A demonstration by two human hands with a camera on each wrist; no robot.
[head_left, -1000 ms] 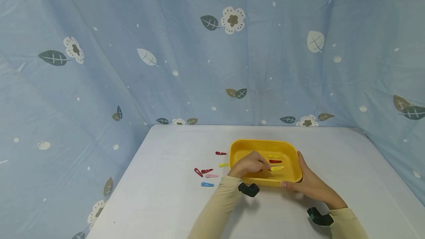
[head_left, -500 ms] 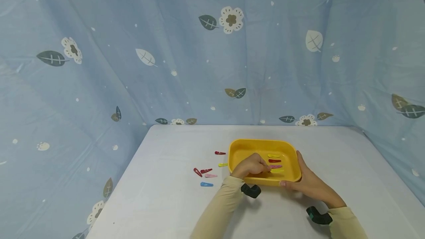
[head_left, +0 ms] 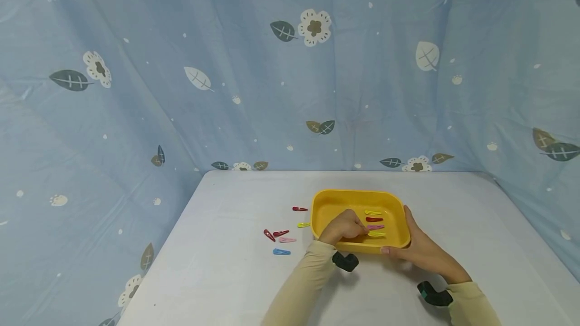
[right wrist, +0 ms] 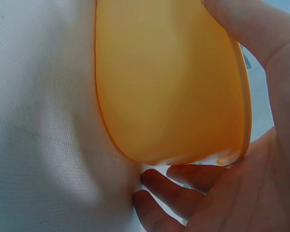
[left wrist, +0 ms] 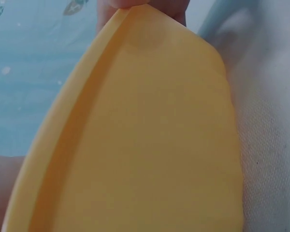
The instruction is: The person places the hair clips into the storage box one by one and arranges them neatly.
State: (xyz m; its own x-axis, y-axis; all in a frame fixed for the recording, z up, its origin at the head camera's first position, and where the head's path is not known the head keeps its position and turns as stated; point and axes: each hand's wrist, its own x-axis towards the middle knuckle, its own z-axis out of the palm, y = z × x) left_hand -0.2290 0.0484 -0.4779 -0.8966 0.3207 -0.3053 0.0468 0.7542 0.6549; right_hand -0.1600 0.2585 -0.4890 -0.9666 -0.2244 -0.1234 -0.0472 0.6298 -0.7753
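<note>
The left grip (head_left: 343,226) meets a yellow clip (head_left: 378,234), pinching or not I cannot tell. The clip's long axis runs left-right inside a yellow tray (head_left: 353,198); the right grip (head_left: 425,251) clasps the tray's right end. White surface (head_left: 226,275); blue curtain (head_left: 254,114) beyond.

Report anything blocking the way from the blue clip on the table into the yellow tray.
In the head view, the left sleeve and left hand cross the straight line from the blue clip to the row of clips inside the yellow tray; the tray's left wall also stands between. Nothing covers the blue clip.
</note>
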